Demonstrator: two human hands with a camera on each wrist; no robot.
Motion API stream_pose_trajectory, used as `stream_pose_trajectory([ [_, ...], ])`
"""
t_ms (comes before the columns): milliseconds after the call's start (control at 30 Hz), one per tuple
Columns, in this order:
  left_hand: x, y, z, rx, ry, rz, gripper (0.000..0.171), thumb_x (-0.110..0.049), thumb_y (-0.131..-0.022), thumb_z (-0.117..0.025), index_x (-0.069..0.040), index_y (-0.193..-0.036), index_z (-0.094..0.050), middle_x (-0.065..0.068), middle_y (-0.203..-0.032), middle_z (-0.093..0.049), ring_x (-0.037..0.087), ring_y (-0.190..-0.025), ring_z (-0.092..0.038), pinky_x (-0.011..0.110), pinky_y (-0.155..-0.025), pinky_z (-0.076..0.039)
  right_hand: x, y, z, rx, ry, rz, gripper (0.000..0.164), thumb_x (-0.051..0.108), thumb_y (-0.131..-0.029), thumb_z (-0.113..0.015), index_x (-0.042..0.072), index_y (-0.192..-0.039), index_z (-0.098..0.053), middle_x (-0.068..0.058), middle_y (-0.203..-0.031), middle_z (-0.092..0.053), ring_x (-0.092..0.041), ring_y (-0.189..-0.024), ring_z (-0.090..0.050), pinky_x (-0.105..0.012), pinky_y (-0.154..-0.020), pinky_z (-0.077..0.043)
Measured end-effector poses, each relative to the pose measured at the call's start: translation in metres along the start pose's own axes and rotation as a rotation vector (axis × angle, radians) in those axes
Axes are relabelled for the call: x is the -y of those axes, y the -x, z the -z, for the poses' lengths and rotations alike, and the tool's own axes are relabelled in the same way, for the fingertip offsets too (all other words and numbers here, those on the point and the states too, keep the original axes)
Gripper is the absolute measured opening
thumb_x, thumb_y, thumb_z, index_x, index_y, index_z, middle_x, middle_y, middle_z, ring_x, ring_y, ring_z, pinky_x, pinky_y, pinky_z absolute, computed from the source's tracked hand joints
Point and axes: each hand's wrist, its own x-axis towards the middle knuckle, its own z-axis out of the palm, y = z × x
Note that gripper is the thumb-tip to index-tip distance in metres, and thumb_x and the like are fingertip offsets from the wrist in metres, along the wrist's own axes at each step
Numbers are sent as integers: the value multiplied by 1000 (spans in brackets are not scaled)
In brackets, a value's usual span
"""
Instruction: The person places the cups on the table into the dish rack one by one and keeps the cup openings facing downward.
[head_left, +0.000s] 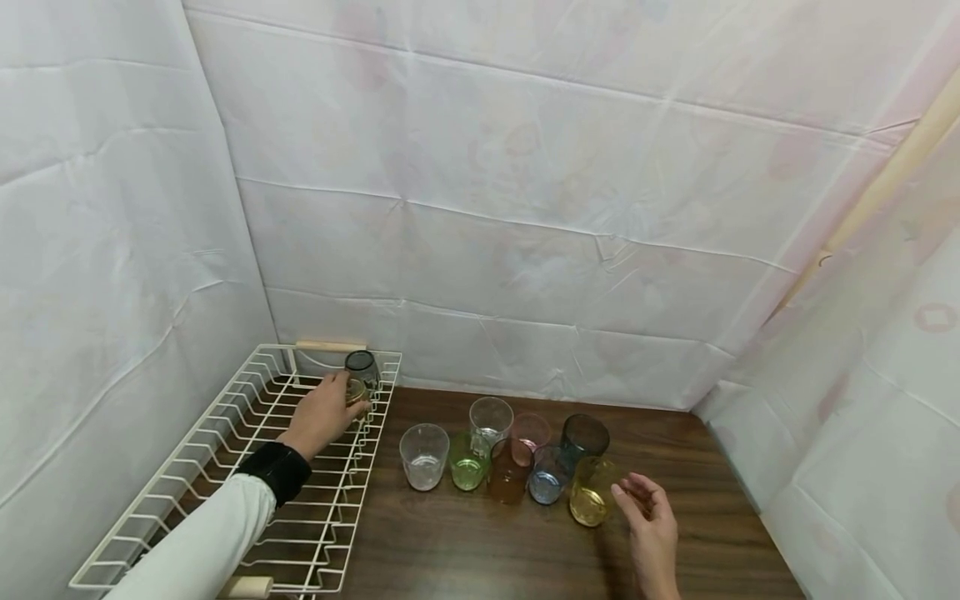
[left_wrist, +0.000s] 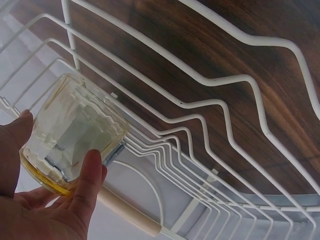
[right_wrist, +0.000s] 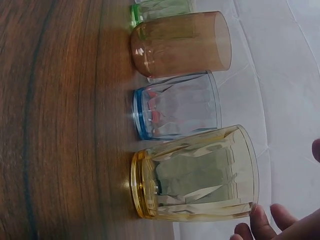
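Observation:
My left hand (head_left: 324, 417) grips a pale yellow glass (left_wrist: 75, 132) by its sides, over the far right corner of the white wire dish rack (head_left: 348, 508). The glass is upside down, its thick yellow base towards my palm and its rim towards the wires. Just behind it in the rack stands a dark grey glass (head_left: 362, 365). My right hand (head_left: 651, 525), fingers loosely bent, is beside a yellow glass (right_wrist: 195, 175) upright on the table; the fingertips are right at its rim. Left of that glass are a blue glass (right_wrist: 177, 110) and an amber-brown glass (right_wrist: 182, 45).
More upright glasses share the wooden table (head_left: 465, 550): a green one (head_left: 469, 472), clear ones (head_left: 424, 458) to the left, a pink one (head_left: 531, 433) and a dark teal one (head_left: 585, 437) behind. White sheeting (head_left: 525, 208) walls the back and both sides.

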Motion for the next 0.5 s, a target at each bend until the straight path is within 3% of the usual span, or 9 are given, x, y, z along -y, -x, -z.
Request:
stream_pose_trajectory([
  [133,0,0,0,1,-2,8,79,-40,-100,-76,15,-149,-46,40,-139,-56,54,-120,-65,64,-95,-57,1,-1,-1,23,43,17,59,20,-102,-74,0,-151,-47,11,-130,-57,6,-113,-52,-2,-93,-42],
  [300,0,-3,0,10,-2,5,80,-41,-101,-75,14,-151,-45,41,-144,-55,55,-126,-62,65,-99,-55,2,-3,-2,52,97,35,68,17,-100,-77,-2,-156,-42,-14,-152,-51,5,-117,-50,-1,-94,-41],
  [500,2,-4,2,32,9,30,81,-43,-100,-74,11,-153,-45,40,-145,-54,55,-128,-61,66,-100,-55,3,-6,0,175,206,-6,86,26,-100,-77,-1,-164,-28,-29,-166,-37,-34,-147,-44,0,-90,-36],
])
